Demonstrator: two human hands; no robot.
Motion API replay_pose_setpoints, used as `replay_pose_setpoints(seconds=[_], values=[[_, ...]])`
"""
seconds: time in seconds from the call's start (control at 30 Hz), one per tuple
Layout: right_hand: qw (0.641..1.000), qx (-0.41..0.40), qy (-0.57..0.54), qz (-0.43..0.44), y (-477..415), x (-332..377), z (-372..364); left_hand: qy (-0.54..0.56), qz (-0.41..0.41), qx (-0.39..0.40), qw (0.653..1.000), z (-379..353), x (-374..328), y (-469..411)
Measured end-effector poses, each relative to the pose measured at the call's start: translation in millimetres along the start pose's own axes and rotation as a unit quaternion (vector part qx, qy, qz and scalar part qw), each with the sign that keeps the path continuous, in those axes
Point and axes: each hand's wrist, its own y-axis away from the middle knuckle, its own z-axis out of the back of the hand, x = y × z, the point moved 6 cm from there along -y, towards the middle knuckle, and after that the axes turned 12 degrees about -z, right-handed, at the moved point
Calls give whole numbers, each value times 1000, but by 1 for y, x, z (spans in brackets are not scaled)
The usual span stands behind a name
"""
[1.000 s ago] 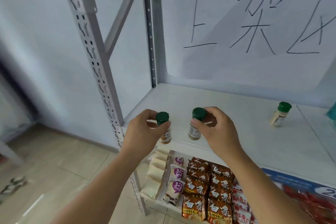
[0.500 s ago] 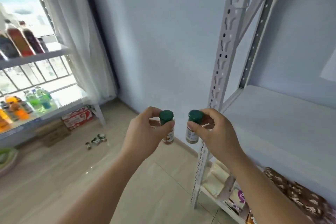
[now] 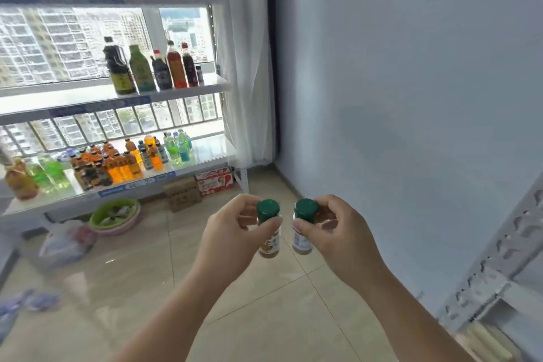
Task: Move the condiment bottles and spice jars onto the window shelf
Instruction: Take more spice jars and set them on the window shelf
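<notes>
My left hand (image 3: 232,232) pinches a small spice jar (image 3: 269,232) with a green cap and an orange label. My right hand (image 3: 338,235) pinches a second green-capped spice jar (image 3: 302,229) with a pale label. Both jars hang upright in the air over the tiled floor, side by side and apart. The window shelf (image 3: 205,87) stands at the left, against the window. Several condiment bottles (image 3: 152,69) with dark, green and red contents stand on it near its right end.
A lower shelf (image 3: 202,157) carries several drink bottles. Under it sit cardboard boxes (image 3: 199,189), a green basin (image 3: 116,214) and a plastic bag (image 3: 67,241). A white curtain (image 3: 249,67) hangs beside the rack. The grey rack's post (image 3: 499,253) is at the right edge.
The view has swung left from the grey rack to the window shelf. Both hands still hold their jars in front of me, carried along with the turn.
</notes>
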Motion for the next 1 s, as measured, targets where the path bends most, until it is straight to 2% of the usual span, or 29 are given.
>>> replay_pose_setpoints(seconds=[0.43,0.67,1.0], values=[[993,83,-13,87,-183,36,-73,-73,29,-79,994,32,65,-150],[988,121,0,96,-270,39,-92,-69,55,-119,989,30,100,-222],[984,158,18,86,-356,37,-131,-74,87,-135,984,28,154,-295]])
